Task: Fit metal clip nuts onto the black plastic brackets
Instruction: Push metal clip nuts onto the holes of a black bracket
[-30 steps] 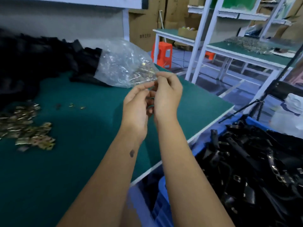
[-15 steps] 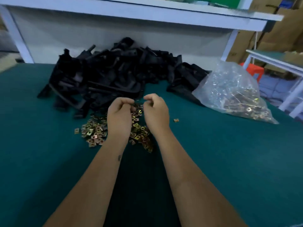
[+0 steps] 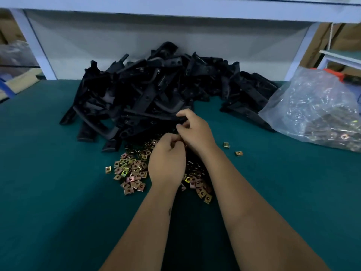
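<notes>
A heap of black plastic brackets (image 3: 156, 90) lies at the back of the green table (image 3: 58, 202). In front of it is a scatter of brass-coloured clip nuts (image 3: 130, 173). My right hand (image 3: 197, 132) reaches to the heap's front edge, and its curled fingers and thumb pinch the end of a black bracket (image 3: 156, 116). My left hand (image 3: 167, 161) hovers over the nuts just behind the right hand. Its fingertips are pinched together on what looks like a clip nut, mostly hidden by the fingers.
A clear plastic bag (image 3: 316, 110) of more clip nuts slumps at the right. Two loose nuts (image 3: 226, 144) lie to the right of my hands. A white shelf (image 3: 175, 8) overhangs the back, with posts (image 3: 35, 45) at both sides.
My view swung left from the bag and the bin to the heap and the nuts. Both hands moved forward, the right one onto a bracket at the heap's edge.
</notes>
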Demonstrator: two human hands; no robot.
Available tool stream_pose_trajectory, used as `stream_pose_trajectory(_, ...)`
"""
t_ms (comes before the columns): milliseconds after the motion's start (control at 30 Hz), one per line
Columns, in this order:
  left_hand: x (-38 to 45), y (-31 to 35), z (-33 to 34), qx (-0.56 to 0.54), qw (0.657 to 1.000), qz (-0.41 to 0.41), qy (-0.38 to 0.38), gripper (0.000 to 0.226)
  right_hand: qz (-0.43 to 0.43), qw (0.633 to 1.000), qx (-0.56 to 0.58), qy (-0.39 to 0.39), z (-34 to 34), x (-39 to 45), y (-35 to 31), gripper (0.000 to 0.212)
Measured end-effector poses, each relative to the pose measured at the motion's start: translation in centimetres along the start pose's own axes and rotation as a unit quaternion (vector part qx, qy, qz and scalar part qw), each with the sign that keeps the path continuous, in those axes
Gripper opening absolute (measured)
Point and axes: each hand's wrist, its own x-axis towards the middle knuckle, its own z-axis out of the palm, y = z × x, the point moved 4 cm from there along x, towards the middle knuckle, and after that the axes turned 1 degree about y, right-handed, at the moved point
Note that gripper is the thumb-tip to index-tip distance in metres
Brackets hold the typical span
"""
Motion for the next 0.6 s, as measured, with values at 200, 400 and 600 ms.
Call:
stream_pose_trajectory(200, 0.1, -0.1, 0.0, 0.003, 1.000, -0.014, 0.005, 0.023, 0.029, 0.968, 0.173, 0.179, -2.7, -1.6, 0.7, 0.012)
stream_pose_trajectory(400, -0.4, 0.2, 0.0, 0.000, 1.000, -0.001, 0.009, 0.022, 0.080, 0.966, 0.244, 0.032, -2.5, -2.6, 0.1, 0.023)
stream_pose_trajectory(600, -0.5, 0.2, -0.1, 0.012, 1.000, 0.019, -0.004, 0.026, 0.108, 0.958, 0.263, -0.031, -1.1, -2.4, -0.6, 0.031)
